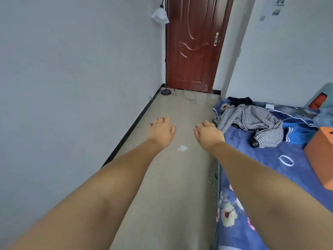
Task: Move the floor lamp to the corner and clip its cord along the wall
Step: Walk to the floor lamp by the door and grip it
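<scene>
Floor lamp (164,51) stands upright in the corner just left of the door (194,44), base on the floor, white shade up top. Cord (189,98) lies loose on the floor before the door. Left hand (161,131) and right hand (207,133) both extended, palms down, fingers loosely curled, empty, well short of the door.

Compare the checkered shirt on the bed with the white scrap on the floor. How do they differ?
The black-and-white checkered shirt is large and crumpled in a heap; the white scrap is small and lies flat. The shirt rests on the blue floral bedsheet; the scrap lies on the beige floor between the arms. Neither hand touches either.
</scene>
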Demonstrator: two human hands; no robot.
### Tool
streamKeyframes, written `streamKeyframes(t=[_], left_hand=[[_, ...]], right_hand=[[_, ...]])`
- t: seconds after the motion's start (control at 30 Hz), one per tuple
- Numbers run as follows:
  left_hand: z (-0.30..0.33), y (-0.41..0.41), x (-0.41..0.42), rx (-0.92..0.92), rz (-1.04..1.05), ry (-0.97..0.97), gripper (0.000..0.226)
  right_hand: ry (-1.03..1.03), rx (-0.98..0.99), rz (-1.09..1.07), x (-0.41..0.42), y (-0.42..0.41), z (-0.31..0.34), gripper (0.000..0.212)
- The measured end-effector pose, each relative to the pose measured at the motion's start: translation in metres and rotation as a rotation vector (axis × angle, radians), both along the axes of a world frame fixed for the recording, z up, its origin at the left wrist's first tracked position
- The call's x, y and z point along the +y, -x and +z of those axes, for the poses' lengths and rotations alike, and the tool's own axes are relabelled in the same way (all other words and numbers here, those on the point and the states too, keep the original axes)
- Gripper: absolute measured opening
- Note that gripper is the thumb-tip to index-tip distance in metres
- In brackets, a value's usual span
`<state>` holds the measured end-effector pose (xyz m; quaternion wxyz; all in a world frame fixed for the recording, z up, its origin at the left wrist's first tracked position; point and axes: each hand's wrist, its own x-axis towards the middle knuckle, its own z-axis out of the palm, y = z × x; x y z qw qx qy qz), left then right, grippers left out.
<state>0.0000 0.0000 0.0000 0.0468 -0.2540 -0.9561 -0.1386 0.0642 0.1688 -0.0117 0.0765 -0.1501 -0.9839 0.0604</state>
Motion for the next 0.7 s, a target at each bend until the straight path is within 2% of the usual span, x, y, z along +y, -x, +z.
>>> streamKeyframes(t=[0.2, 0.4, 0.7], left_hand=[[0.009, 0.107, 0.071, -0.032, 0.070, -0.035, 0.046], [0.001, 0.216, 0.126, -0.021, 0.077, -0.005, 0.046], [-0.004, 0.432, 0.216, 0.002, 0.032, -0.002, 0.045]], right_hand=[[-0.043, -0.021, 0.044, 0.087, 0.105, 0.019, 0.037], [-0.039, -0.049, 0.070, 0.146, 0.214, 0.009, 0.038], [-0.038, -0.036, 0.047, 0.235, 0.414, 0.009, 0.034]])
